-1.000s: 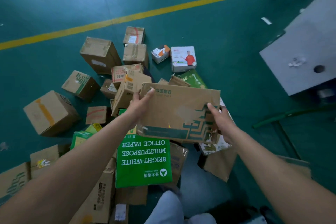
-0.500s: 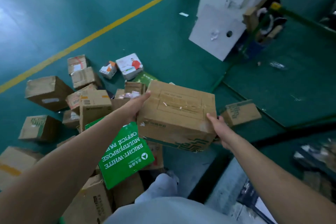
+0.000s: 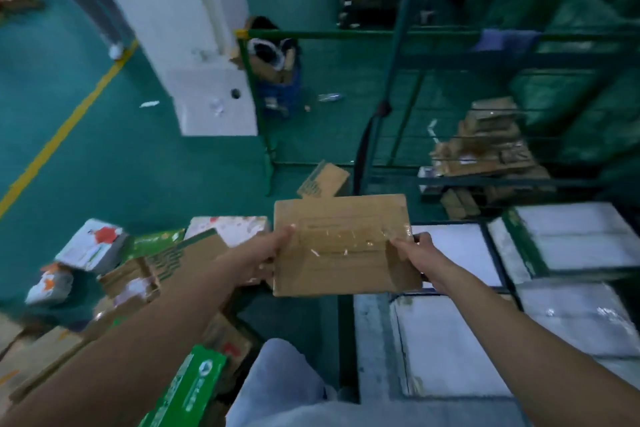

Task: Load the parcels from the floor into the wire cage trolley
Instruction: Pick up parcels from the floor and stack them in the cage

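I had the brown cardboard parcel [image 3: 341, 244] up off the floor, held out in front at arm's length between both hands. My left hand [image 3: 266, 253] gripped its left edge, thumb laid over the top face and the fingers hidden beneath; my right hand [image 3: 417, 255] gripped the right edge near the taped corner, thumb on top in the same way. So the parcel spanned the gap between the two grips, its taped face turned up and roughly level. It hung just left of the wire cage trolley [image 3: 491, 184], whose green bars rose ahead and to the right, with white flat packs [image 3: 571, 243] already lying inside. Below and to the left, the heap of remaining parcels [image 3: 166, 260] sat on the green floor [image 3: 138, 166], a green paper box [image 3: 187, 388] nearest my leg.
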